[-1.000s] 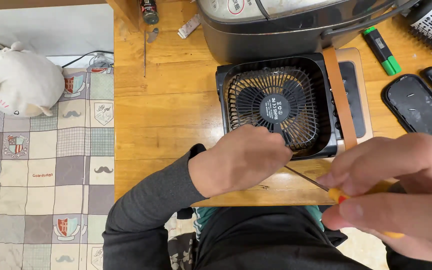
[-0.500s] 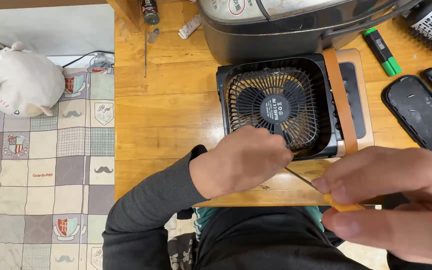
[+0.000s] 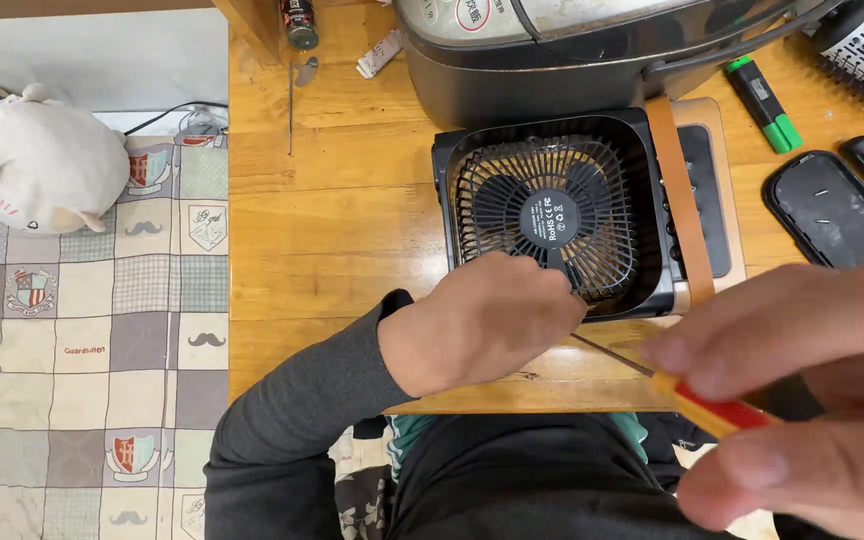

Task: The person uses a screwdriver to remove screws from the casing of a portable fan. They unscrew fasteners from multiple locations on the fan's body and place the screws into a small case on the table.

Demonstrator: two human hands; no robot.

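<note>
Wooden bench (image 3: 332, 230) lit evenly; patchwork quilt (image 3: 82, 370) spread at left; pale floor strip (image 3: 102, 60) seen beyond quilt.

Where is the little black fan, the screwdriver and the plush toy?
black fan (image 3: 552, 215), head view, centre hub of grille.
screwdriver (image 3: 717, 410), head view, red and yellow handle.
plush toy (image 3: 37, 165), head view, its white body.

Left hand (image 3: 487, 320), mid-frame, is curled knuckles-up, its grey-sleeved forearm running to the lower left. Right hand (image 3: 802, 390), blurred at lower right, pinches with fingers and thumb.
</note>
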